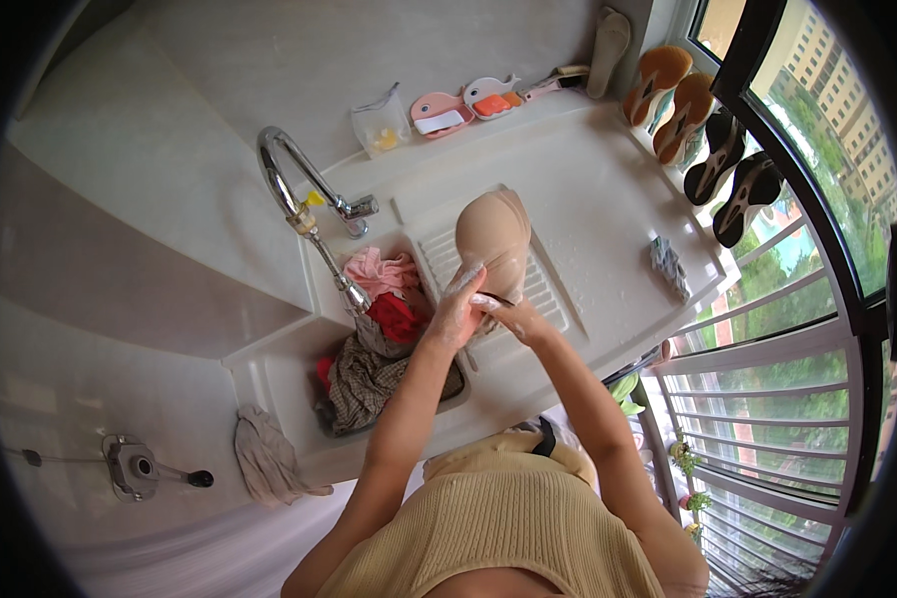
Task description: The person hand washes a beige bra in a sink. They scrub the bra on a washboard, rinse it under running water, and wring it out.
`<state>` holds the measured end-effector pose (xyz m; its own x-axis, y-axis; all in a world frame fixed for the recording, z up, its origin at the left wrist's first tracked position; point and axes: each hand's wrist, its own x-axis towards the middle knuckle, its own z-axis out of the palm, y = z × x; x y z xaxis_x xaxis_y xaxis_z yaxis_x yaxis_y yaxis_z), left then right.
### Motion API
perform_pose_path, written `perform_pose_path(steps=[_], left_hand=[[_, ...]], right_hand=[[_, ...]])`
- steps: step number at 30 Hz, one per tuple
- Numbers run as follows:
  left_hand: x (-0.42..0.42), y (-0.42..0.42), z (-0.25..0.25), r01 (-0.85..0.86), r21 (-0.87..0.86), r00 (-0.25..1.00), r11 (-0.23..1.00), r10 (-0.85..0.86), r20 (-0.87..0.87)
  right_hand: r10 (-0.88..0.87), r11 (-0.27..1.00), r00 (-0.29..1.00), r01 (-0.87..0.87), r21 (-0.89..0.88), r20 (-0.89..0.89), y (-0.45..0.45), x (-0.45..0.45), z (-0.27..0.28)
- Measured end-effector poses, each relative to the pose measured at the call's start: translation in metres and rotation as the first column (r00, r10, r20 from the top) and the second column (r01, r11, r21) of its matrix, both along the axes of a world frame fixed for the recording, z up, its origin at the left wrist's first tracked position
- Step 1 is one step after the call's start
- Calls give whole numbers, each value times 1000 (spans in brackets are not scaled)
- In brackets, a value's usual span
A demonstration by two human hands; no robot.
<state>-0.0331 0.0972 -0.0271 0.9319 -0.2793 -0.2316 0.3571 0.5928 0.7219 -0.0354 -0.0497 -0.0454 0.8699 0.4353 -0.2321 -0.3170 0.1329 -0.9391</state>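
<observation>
A beige molded-cup bra (493, 228) lies over the ribbed washboard (553, 299) built into the white laundry sink. My left hand (460, 306), streaked with white suds, grips its near end, with the thumb stretched along the fabric. Close beside it, my right hand (518, 315) also holds the near part of the bra, and its fingers are partly hidden. A thin dark strip (502, 299) shows between the two hands; what it is I cannot tell.
Left of the washboard, the basin holds pink cloth (381, 273), red cloth (395, 318) and a checked garment (366, 381) under a chrome faucet (276, 172). Whale-shaped soap dishes (441, 116) line the back ledge. A crumpled grey cloth (669, 267) lies right; shoes (744, 198) lean by the window.
</observation>
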Motion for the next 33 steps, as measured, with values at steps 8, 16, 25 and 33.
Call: perform_pose_path(steps=[8, 16, 25, 33], left_hand=[[-4, -7, -27, 115, 395, 919, 911, -249, 306], [-17, -14, -73, 129, 106, 974, 986, -146, 173], [-43, -51, -41, 134, -492, 987, 860, -161, -13], [25, -27, -48, -80, -569, 995, 819, 103, 9]], right_hand=[[-284, 842, 879, 420, 339, -384, 8, 38, -15], [-180, 719, 967, 253, 648, -179, -2, 69, 39], [-517, 672, 811, 582, 458, -272, 9, 73, 41], [-474, 872, 880, 465, 154, 32, 46, -6, 8]])
